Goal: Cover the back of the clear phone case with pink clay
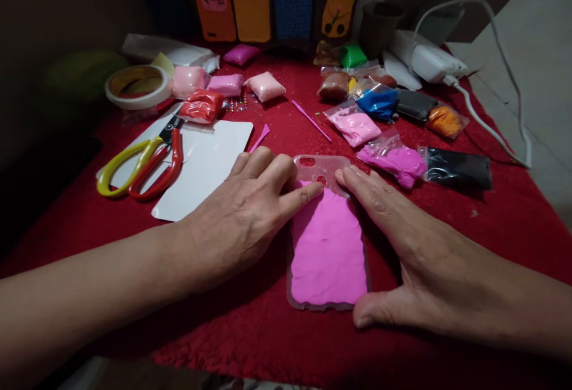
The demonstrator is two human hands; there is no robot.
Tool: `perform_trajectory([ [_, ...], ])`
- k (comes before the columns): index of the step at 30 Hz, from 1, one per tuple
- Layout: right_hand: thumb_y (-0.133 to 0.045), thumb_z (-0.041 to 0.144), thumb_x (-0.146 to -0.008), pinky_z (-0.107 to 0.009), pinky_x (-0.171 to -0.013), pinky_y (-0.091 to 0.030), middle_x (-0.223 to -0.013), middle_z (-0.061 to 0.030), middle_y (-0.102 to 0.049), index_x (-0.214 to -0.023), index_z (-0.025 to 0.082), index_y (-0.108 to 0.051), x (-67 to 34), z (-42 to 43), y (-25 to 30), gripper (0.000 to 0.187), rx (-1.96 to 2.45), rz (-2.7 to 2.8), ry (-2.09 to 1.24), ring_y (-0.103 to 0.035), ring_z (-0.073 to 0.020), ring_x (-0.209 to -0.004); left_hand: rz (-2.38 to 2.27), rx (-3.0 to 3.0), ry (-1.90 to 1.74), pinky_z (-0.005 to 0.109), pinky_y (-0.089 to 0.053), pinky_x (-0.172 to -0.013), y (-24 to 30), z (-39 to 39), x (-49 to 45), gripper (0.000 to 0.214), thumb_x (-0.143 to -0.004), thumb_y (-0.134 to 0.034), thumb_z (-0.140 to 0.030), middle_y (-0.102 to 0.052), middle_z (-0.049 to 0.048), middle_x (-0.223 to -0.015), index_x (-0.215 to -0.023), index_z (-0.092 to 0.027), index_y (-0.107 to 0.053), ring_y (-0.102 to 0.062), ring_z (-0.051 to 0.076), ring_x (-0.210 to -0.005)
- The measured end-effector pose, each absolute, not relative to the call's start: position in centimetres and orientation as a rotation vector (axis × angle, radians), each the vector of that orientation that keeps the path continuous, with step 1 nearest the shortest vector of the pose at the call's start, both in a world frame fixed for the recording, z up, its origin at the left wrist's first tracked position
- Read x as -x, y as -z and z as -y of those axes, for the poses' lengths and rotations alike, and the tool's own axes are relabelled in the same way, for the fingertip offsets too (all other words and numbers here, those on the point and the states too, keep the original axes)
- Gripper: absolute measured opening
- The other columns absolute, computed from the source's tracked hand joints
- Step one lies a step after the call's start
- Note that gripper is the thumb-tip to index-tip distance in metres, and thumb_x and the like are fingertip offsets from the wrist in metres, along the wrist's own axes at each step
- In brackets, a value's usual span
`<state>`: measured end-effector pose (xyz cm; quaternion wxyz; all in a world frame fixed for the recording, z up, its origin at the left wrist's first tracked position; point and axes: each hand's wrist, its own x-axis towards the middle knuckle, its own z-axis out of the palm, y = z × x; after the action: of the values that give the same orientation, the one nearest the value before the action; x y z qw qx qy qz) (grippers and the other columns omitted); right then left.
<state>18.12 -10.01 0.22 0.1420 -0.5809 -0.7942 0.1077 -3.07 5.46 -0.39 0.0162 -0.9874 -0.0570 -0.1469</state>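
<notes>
Head view: clear phone case (324, 166) is lying flat on red cloth (232, 330) between your hands, pink clay (328, 247) covering most of it. Your left hand (252, 205) is resting thumb on clay's top edge, beside round hole, fingers curling at left; cannot tell whether hidden fingertips are gripping case. Your right hand (420, 265) is lying loosely spread, clasping nothing, fingertips touching case's upper right corner, thumb resting by lower right. Scissors (177, 160) are lying partly over white sheet (218, 166), left of case.
</notes>
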Motion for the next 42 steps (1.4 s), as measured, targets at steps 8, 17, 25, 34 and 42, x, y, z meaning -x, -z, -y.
perform_trajectory([
  [8, -0.077, 0.062, -0.07, -0.052, -0.116, -0.029, -0.165, -0.0182, -0.021, -0.158, 0.007, -0.013, -18.0, 10.1, -0.3, 0.122, 1.695, 2.295, -0.317, -0.021, -0.034, -0.152, 0.205, 3.028, 0.427, 0.051, -0.045, -0.079, 0.3, -5.7, 3.6, 0.044, -0.095, -0.039, -0.01, -0.054, 0.0117, -0.103, -0.135, -0.018, -0.056, -0.045, 0.028, -0.09],
  [17, -0.074, 0.067, -0.072, -0.054, -0.116, -0.029, -0.166, -0.0186, -0.02, -0.159, 0.008, -0.011, -18.3, 10.1, 0.0, 0.122, 1.655, 2.3, -0.3, -0.021, -0.0362, -0.151, 0.209, 3.044, 0.479, 0.048, -0.046, -0.078, 0.8, -6.1, 3.6, 0.047, -0.092, -0.044, -0.006, -0.053, 0.011, -0.105, -0.137, -0.018, -0.052, -0.046, 0.028, -0.093],
  [25, -0.071, 0.069, -0.073, -0.056, -0.113, -0.032, -0.166, -0.0168, -0.019, -0.16, 0.01, -0.011, -18.5, 10.0, 0.0, 0.121, 1.672, 2.295, -0.328, -0.022, -0.0379, -0.151, 0.128, 3.264, 0.562, 0.034, -0.042, -0.071, -1.8, -6.2, 5.1, 0.045, -0.095, -0.041, -0.002, -0.05, 0.0035, -0.089, -0.127, -0.025, -0.064, -0.046, 0.019, -0.083],
  [34, -0.071, 0.075, -0.067, -0.056, -0.113, -0.033, -0.166, -0.017, -0.018, -0.16, 0.008, -0.011, -18.6, 10.0, 0.2, 0.129, 1.658, 2.308, -0.321, -0.023, -0.0407, -0.15, 0.178, 3.286, 0.289, 0.038, -0.044, -0.073, -2.3, -4.7, 5.8, 0.049, -0.092, -0.038, -0.002, -0.056, 0.0093, -0.094, -0.131, -0.017, -0.062, -0.049, 0.024, -0.085],
  [42, -0.07, 0.071, -0.072, -0.052, -0.118, -0.026, -0.168, -0.0119, -0.014, -0.161, 0.011, -0.007, -18.6, 10.1, 0.1, 0.124, 1.636, 2.307, -0.333, -0.018, -0.0357, -0.152, 0.134, 3.162, 0.316, 0.043, -0.044, -0.076, -2.3, -4.1, 6.4, 0.048, -0.093, -0.038, -0.003, -0.056, 0.0118, -0.103, -0.135, -0.015, -0.057, -0.046, 0.026, -0.09],
])
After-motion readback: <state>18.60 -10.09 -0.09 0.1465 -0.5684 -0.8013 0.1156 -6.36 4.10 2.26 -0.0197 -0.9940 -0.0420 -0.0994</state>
